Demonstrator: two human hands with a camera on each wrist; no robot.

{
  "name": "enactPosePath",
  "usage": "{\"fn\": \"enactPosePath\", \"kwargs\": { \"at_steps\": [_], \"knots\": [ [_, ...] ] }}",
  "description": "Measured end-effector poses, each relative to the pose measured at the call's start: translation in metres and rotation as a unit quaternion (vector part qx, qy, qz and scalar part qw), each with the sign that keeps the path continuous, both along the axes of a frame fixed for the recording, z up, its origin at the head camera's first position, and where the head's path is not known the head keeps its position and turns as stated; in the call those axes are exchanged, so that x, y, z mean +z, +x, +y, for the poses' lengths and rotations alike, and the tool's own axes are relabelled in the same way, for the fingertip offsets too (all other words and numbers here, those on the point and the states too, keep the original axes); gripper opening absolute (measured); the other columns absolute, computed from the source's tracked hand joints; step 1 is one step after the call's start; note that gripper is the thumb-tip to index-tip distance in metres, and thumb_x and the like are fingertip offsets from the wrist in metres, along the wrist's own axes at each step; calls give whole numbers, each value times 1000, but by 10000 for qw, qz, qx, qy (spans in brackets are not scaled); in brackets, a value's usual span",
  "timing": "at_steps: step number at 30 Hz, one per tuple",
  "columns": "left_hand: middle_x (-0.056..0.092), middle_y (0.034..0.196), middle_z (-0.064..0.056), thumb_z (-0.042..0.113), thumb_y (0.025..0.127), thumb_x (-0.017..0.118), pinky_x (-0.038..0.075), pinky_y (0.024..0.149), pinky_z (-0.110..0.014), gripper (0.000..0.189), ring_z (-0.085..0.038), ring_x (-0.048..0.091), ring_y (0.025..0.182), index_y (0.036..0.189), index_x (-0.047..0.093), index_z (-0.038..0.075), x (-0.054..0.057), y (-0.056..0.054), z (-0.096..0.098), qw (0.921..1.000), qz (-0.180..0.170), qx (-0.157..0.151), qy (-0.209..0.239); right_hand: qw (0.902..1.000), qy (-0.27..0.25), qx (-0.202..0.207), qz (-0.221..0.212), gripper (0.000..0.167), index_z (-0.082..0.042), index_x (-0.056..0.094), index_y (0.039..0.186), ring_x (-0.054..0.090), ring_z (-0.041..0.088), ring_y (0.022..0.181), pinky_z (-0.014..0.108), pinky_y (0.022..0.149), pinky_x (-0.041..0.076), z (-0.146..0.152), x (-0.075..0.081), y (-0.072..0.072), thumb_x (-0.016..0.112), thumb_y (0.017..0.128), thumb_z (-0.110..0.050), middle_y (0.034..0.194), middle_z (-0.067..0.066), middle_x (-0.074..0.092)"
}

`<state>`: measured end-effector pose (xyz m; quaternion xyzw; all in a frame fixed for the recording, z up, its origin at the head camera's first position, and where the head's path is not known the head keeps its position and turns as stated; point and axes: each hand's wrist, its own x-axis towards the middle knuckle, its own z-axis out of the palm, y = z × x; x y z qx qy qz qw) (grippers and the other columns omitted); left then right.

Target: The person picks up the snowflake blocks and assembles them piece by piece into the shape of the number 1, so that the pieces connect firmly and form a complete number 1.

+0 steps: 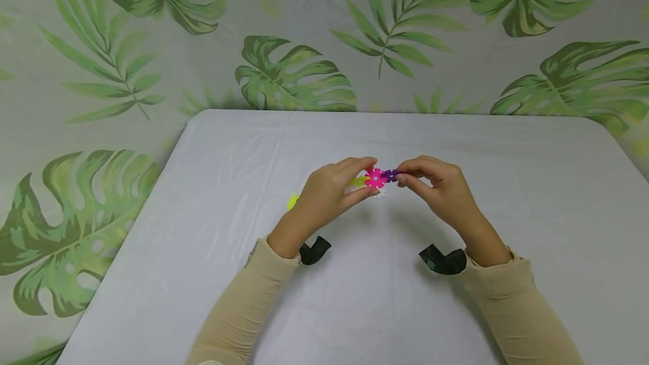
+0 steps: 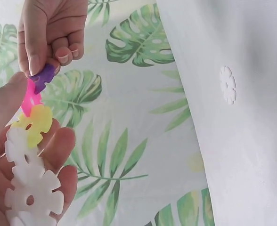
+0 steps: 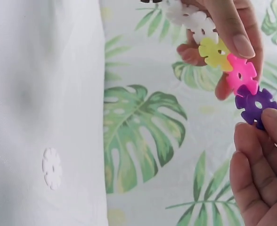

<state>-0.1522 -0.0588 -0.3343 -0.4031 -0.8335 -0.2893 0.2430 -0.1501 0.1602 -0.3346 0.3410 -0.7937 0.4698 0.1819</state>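
Observation:
A chain of notched flower-shaped plastic discs runs along my left hand (image 1: 327, 190). White discs (image 2: 34, 197) lie over the palm, then come a yellow disc (image 3: 215, 54), a pink disc (image 1: 376, 178) and a purple disc (image 3: 256, 106) at the end. Thumb and fingers of the left hand pinch the chain around the pink disc. From the other side my right hand (image 1: 438, 187) grips the purple disc's outer edge between thumb and forefinger. The purple and pink discs overlap at their notches.
Below the hands, a single white disc (image 2: 228, 84) lies on the white-covered table (image 1: 547, 201). Something bright yellow (image 1: 292, 201) peeks out beside the left wrist. Black devices (image 1: 443, 259) are worn at both wrists. A leaf-printed cloth (image 1: 299, 75) stretches beyond the table's far edge.

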Motion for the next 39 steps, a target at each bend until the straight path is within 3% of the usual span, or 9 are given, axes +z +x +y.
{"fn": "enactPosePath", "kwargs": {
  "at_steps": [7, 15, 24, 27, 34, 39],
  "knots": [
    [61, 109, -5, 31, 78, 70, 45, 78, -21, 48, -13, 58, 98, 115, 57, 3, 2, 2, 1, 9998, 81, -78, -176, 9950, -404, 272, -873, 18, 2, 64, 92, 60, 14, 68, 20, 64, 49, -4, -2, 2, 63, 77, 11, 83, 10, 63],
    [63, 101, -2, 28, 77, 72, 43, 68, -22, 45, -10, 58, 88, 114, 58, 5, 2, 4, 3, 9992, 237, 21, -326, 9665, -1162, 644, -2194, 10, 8, 61, 93, 62, 22, 68, 30, 68, 51, -11, -6, 4, 57, 84, 6, 86, 15, 60],
    [65, 95, -1, 28, 79, 70, 46, 66, -21, 36, -9, 60, 81, 107, 62, 7, 0, 4, 4, 9993, 127, 109, -327, 9489, -1435, 593, -2747, 13, 10, 59, 95, 62, 23, 69, 31, 72, 51, -17, -7, 6, 58, 86, 0, 87, 13, 61],
    [65, 94, -1, 29, 80, 68, 46, 67, -21, 34, -9, 60, 82, 105, 63, 7, -1, 3, 3, 9995, 103, 110, -291, 9512, -1368, 588, -2703, 15, 8, 59, 98, 62, 22, 72, 31, 74, 50, -17, -8, 5, 58, 86, -1, 88, 12, 62],
    [65, 95, -1, 28, 78, 70, 47, 69, -22, 34, -10, 61, 82, 104, 63, 7, 2, -1, -4, 9993, 163, 318, -142, 9684, -1253, 351, -2130, 26, 6, 55, 110, 58, 19, 86, 24, 77, 48, -11, -12, -2, 59, 84, 2, 97, 17, 58],
    [65, 98, -1, 27, 78, 71, 48, 70, -23, 35, -12, 62, 84, 105, 63, 6, 3, -4, -9, 9988, 170, 464, -14, 9794, -626, 136, -1915, 36, 7, 50, 118, 54, 25, 97, 28, 83, 45, -10, -13, -5, 60, 84, 2, 106, 17, 56]
  ]
}}
